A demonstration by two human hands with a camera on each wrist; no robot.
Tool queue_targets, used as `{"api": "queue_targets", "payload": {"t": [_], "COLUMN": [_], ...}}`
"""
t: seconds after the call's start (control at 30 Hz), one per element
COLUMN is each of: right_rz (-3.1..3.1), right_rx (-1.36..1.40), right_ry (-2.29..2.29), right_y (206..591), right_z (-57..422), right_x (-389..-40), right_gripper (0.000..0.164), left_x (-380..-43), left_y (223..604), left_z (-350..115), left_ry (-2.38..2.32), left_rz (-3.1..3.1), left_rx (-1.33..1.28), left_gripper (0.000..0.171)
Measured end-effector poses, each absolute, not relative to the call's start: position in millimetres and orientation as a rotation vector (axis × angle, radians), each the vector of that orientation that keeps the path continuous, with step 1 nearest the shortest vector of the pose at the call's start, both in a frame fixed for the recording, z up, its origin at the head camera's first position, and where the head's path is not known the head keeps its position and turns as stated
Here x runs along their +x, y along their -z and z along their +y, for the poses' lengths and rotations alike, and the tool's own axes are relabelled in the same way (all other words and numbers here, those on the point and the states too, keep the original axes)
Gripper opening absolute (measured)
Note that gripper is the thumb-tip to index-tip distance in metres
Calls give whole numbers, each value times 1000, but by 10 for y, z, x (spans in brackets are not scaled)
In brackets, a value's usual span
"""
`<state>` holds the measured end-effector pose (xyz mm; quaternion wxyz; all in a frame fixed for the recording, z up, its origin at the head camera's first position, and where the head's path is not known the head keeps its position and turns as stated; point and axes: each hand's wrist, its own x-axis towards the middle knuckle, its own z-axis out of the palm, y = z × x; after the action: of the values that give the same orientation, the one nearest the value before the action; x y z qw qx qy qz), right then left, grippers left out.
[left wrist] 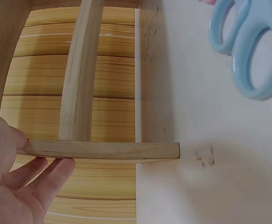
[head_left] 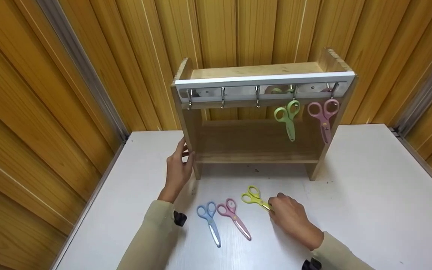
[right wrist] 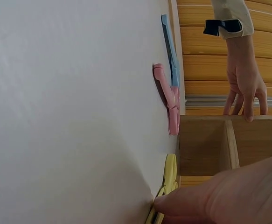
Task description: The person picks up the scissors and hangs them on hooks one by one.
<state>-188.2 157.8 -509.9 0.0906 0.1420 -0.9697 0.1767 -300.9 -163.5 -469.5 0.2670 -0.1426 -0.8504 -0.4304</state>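
My left hand (head_left: 178, 168) grips the left side panel (left wrist: 103, 150) of a small wooden shelf (head_left: 257, 150), thumb on one face and fingers on the other. In front of the shelf, my right hand (head_left: 289, 213) pinches yellow scissors (head_left: 255, 199) at the blade end. Their handle loops point toward the shelf, and the blade tips are hidden by the fingers. Between my hands, blue scissors (head_left: 211, 222) and pink scissors (head_left: 235, 217) lie side by side on the white table, blades toward me.
A metal rail with several hooks (head_left: 258, 96) runs across the shelf's upper front. Green scissors (head_left: 290, 125) and mauve scissors (head_left: 325, 123) hang by their handles from the two rightmost hooks. Wood-look panels (head_left: 253, 33) stand behind and on both sides of the white table (head_left: 369, 210).
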Motion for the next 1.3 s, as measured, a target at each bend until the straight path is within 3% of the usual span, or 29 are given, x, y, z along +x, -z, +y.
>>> {"api": "queue_targets", "payload": {"t": [1.3], "right_rz": [-2954], "right_rx": [376], "right_ry": [-686], "right_y": [5089], "right_z": [1603], "right_x": [-1937], "right_gripper": [17], "left_x": [-3003], "left_y": [4701], "left_z": [-1639], "left_ry": [1169], "left_rz": [-2301], "left_rx": [-386], "left_gripper": [56]}}
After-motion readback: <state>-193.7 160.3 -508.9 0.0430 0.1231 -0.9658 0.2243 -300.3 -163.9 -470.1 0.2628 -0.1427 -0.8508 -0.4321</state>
